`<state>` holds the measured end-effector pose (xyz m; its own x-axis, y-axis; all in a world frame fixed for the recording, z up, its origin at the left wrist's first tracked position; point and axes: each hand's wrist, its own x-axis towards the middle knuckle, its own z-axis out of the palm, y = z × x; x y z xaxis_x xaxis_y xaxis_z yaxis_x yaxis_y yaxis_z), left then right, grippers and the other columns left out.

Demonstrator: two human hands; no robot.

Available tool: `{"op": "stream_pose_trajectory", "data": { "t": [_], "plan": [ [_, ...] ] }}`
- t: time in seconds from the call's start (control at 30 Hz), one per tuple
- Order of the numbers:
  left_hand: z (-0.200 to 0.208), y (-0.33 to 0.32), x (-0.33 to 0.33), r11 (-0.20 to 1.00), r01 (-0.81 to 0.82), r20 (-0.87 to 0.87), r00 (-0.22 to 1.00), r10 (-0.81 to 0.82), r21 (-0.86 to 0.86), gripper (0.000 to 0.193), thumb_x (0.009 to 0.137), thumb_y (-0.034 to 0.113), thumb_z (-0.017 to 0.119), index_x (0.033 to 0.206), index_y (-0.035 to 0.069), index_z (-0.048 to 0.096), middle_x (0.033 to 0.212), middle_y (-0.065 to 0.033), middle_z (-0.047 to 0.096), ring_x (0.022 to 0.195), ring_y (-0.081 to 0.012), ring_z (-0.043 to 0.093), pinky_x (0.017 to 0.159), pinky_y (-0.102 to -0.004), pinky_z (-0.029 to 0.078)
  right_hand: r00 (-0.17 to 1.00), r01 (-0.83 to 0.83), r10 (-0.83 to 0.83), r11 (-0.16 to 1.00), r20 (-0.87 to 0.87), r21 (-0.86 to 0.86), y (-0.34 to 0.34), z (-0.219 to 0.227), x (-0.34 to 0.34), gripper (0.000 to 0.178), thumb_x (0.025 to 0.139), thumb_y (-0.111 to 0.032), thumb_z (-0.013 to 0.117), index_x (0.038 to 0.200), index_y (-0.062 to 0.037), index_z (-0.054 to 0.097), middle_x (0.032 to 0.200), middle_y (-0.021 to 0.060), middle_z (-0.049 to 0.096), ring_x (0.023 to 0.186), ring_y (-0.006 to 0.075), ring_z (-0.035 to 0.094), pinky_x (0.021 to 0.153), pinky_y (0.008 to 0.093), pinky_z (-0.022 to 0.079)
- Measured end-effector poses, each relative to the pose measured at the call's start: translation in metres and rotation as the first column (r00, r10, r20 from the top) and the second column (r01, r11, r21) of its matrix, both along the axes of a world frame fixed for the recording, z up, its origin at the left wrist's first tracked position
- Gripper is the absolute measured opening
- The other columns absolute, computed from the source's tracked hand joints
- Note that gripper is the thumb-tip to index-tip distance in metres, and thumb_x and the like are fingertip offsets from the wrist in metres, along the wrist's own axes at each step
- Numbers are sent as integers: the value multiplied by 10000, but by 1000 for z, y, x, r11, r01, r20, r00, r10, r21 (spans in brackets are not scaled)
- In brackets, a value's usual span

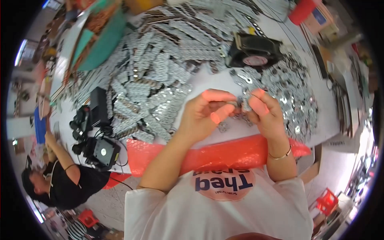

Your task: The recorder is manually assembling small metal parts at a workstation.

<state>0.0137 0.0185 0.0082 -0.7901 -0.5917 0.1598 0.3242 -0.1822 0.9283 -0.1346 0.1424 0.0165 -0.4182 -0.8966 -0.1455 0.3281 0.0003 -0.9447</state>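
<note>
My left hand (pixel 200 118) and my right hand (pixel 270 118) meet over the white tabletop (pixel 206 84), with orange covers on several fingertips. Both are closed in a pinch. Between them are small shiny silver metal pieces (pixel 240 102), too small and too covered by the fingers to tell their kind. Just right of my right hand spreads a heap of loose silver pieces (pixel 298 104). To the left of my left hand lies a large pile of silver linked metal strips (pixel 160 104), some with brownish edges.
A black fan (pixel 256 52) stands beyond my hands. Red bubble wrap (pixel 224 154) lines the near table edge, under my forearms. Black adapters and cables (pixel 102 152) sit at the left, with a teal basin (pixel 106 42) farther back. A person in black (pixel 76 178) is at the left.
</note>
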Motion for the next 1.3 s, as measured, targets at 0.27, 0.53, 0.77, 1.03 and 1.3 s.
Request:
{"op": "stream_pose_trajectory", "data": {
  "t": [0.27, 0.53, 0.77, 1.03, 1.3],
  "plan": [
    [-8, 3, -4, 854, -144, -17, 988, 156, -500, 209, 757, -33, 703, 948, 37, 659, 889, -93, 654, 797, -152, 642, 669, -248, 525, 854, 60, -81, 997, -515, -57, 4, -3, 7, 195, 936, -182, 570, 800, -43, 547, 627, -68, 425, 554, 20, 350, 483, 193, 281],
    [-7, 9, -2, 882, -150, 61, 978, 197, -448, 261, 762, -119, 659, 984, 10, 610, 935, -116, 625, 840, -172, 628, 712, -264, 524, 883, 87, -66, 996, -464, 24, 3, -1, 11, 195, 895, -164, 609, 797, 2, 577, 621, 6, 489, 561, 59, 400, 494, 225, 348],
    [-1, 9, -4, 768, -166, 21, 974, 227, -618, 235, 767, -62, 676, 975, 36, 634, 930, -103, 645, 839, -183, 640, 715, -274, 520, 876, 112, -117, 993, -467, -38, 2, -6, 15, 189, 931, -180, 576, 794, -50, 566, 566, -72, 423, 487, 13, 356, 439, 197, 275],
    [-10, 8, -4, 734, -86, 110, 970, 215, -674, 229, 778, -23, 674, 990, 63, 661, 974, -100, 641, 824, -193, 638, 679, -269, 524, 778, -17, 177, 965, -603, 261, 10, -3, -10, 187, 924, -170, 583, 861, -10, 657, 546, -50, 444, 490, 28, 362, 446, 201, 280],
    [-14, 5, -4, 993, 34, 167, 986, -15, -110, 243, 849, -36, 617, 1084, 13, 585, 965, -82, 622, 871, -177, 649, 703, -272, 541, 858, 4, 136, 962, -495, 272, 5, 16, -11, 194, 879, -154, 639, 981, 0, 697, 546, -24, 490, 513, 24, 367, 452, 213, 313]
  ]
}}
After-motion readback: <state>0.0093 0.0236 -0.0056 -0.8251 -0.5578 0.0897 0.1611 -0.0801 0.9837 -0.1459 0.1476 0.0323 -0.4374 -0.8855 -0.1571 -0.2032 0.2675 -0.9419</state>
